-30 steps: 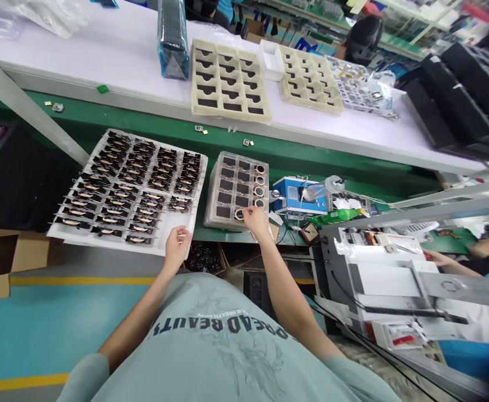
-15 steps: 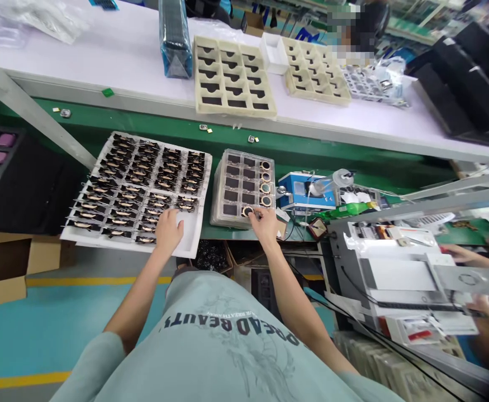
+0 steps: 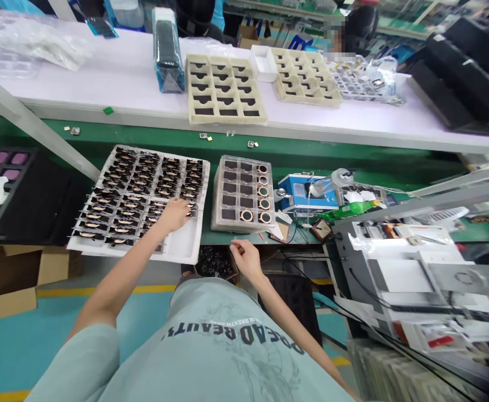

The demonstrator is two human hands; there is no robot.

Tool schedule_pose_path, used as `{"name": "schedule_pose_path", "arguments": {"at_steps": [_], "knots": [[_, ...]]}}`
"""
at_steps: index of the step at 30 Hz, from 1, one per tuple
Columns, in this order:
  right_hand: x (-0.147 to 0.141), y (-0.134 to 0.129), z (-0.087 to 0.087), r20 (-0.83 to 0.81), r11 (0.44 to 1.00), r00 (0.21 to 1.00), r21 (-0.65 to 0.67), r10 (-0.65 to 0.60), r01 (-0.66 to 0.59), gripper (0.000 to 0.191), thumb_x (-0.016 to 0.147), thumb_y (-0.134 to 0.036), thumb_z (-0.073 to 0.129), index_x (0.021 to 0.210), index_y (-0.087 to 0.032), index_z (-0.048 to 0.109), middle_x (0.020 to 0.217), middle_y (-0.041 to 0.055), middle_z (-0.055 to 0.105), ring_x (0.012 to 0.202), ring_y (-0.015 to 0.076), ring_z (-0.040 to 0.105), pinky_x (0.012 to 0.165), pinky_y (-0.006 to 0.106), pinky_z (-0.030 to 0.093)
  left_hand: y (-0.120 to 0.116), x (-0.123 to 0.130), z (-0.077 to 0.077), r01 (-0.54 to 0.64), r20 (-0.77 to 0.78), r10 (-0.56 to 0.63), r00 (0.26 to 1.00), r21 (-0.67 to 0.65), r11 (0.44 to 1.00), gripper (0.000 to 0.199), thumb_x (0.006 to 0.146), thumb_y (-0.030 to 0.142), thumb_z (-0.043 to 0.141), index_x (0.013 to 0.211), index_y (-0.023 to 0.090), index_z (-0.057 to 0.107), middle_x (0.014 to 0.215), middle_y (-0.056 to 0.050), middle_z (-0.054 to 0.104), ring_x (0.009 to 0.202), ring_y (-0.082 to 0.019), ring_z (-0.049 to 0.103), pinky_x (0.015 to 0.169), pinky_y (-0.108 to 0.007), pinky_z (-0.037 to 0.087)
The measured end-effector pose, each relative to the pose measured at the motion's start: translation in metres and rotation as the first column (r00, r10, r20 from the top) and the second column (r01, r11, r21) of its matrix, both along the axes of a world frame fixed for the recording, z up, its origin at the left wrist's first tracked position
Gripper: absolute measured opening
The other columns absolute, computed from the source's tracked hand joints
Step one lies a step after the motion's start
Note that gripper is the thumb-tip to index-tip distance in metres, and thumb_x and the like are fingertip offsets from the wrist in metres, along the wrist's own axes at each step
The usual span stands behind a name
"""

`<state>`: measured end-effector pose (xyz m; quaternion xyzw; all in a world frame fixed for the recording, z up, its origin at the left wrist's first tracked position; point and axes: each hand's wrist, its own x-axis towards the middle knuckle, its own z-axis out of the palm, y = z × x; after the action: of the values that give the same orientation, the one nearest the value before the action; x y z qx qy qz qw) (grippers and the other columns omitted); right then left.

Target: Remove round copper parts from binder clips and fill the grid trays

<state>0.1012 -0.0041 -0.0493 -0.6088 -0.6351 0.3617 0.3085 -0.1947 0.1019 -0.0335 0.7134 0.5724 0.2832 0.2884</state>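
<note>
A white foam tray [image 3: 185, 245] at the left holds rows of black parts with thin metal edges. Over its right-hand columns reaches my left hand [image 3: 176, 214], its fingers closed at one of the black parts; what they pinch is too small to make out. To the right sits a stack of clear plastic trays [image 3: 231, 226] with dark square pockets and several round, ring-edged pieces [image 3: 263, 192] in the right column and front row. My right hand [image 3: 245, 257] hangs just in front of the stack, touching nothing, its fingers curled together; anything between them is hidden.
Behind lies a white shelf [image 3: 114, 72] with cream compartment trays [image 3: 226, 92] and a blue-wrapped stack [image 3: 167, 56]. A blue device [image 3: 307, 192] and a green bottle [image 3: 349, 210] stand right of the clear trays. A grey machine [image 3: 399, 273] is further right.
My right hand has left the clear trays and come down toward me, leaving a round piece in the front row. My left hand has moved up and right over the foam tray. The view has shifted slightly.
</note>
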Motion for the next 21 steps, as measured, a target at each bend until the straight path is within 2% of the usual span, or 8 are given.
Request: {"name": "schedule_pose_path", "arguments": {"at_steps": [2,3,6,8,11,13,16,21], "knots": [[-0.012,0.000,0.006,-0.121,0.997,0.992,-0.067,0.039,-0.047,0.033,0.089,-0.046,0.056,0.106,-0.021,0.068,0.093,0.0088,0.068,0.075,0.0209,0.061,0.075,0.037,0.054,-0.019,0.014,0.019,-0.158,0.266,0.168,0.949,-0.058,0.986,0.017,0.061,0.024,0.085,0.069,0.021,0.070,0.101,-0.012,0.071,0.113,-0.034,0.061,0.105,-0.046,0.041],[-0.018,0.002,0.010,-0.212,0.992,0.976,-0.100,0.057,-0.080,0.037,0.090,-0.049,0.055,0.112,-0.021,0.066,0.098,0.0094,0.068,0.080,0.0216,0.063,0.076,0.037,0.055,-0.031,0.025,0.028,-0.207,0.401,0.242,0.883,-0.130,0.970,0.020,0.063,0.032,0.085,0.074,0.021,0.072,0.099,-0.011,0.072,0.109,-0.033,0.063,0.100,-0.045,0.046],[-0.031,0.013,0.023,-0.469,0.969,0.876,-0.145,0.111,-0.200,0.045,0.096,-0.059,0.042,0.120,-0.024,0.059,0.113,0.0092,0.066,0.096,0.0220,0.064,0.077,0.035,0.056,-0.067,0.066,0.050,-0.067,0.709,0.369,0.600,-0.415,0.907,0.036,0.070,0.050,0.081,0.080,0.016,0.072,0.084,-0.009,0.073,0.085,-0.026,0.067,0.084,-0.039,0.053],[-0.031,0.018,0.029,-0.526,0.965,0.844,-0.150,0.107,-0.216,0.046,0.095,-0.063,0.041,0.112,-0.025,0.059,0.109,0.0083,0.066,0.092,0.0211,0.064,0.072,0.033,0.057,-0.084,0.092,0.058,0.037,0.769,0.447,0.457,-0.518,0.854,0.040,0.071,0.053,0.081,0.078,0.015,0.070,0.080,-0.008,0.072,0.077,-0.021,0.067,0.078,-0.034,0.054],[-0.021,0.018,0.034,-0.541,0.961,0.841,-0.228,0.011,-0.159,0.045,0.092,-0.067,0.046,0.104,-0.025,0.056,0.096,0.0066,0.065,0.072,0.0193,0.064,0.059,0.032,0.054,-0.095,0.119,0.061,0.030,0.764,0.554,0.330,-0.595,0.803,0.042,0.070,0.051,0.083,0.085,0.015,0.067,0.085,-0.009,0.073,0.077,-0.020,0.069,0.073,-0.032,0.056],[-0.011,0.013,0.036,-0.550,0.946,0.835,-0.281,-0.020,-0.163,0.047,0.093,-0.069,0.042,0.104,-0.025,0.052,0.084,0.0042,0.064,0.062,0.0184,0.063,0.052,0.032,0.051,-0.096,0.130,0.058,0.021,0.750,0.588,0.303,-0.622,0.783,0.046,0.068,0.050,0.085,0.091,0.016,0.065,0.086,-0.008,0.073,0.071,-0.020,0.069,0.067,-0.032,0.056],[0.005,0.005,0.040,-0.501,0.938,0.865,-0.294,0.010,-0.182,0.046,0.094,-0.070,0.040,0.102,-0.025,0.048,0.071,0.0005,0.060,0.052,0.0169,0.058,0.046,0.030,0.044,-0.095,0.144,0.051,0.051,0.748,0.572,0.336,-0.621,0.782,0.051,0.061,0.040,0.090,0.096,0.017,0.062,0.082,-0.004,0.072,0.059,-0.017,0.065,0.057,-0.031,0.054],[0.022,-0.003,0.044,-0.465,0.937,0.884,-0.282,0.054,-0.206,0.040,0.089,-0.061,0.059,0.101,-0.024,0.047,0.079,0.0005,0.063,0.059,0.0152,0.060,0.053,0.028,0.049,-0.092,0.161,0.043,0.006,0.746,0.581,0.326,-0.616,0.788,0.054,0.050,0.022,0.093,0.097,0.016,0.068,0.088,-0.004,0.073,0.074,-0.018,0.068,0.069,-0.030,0.055]]}}
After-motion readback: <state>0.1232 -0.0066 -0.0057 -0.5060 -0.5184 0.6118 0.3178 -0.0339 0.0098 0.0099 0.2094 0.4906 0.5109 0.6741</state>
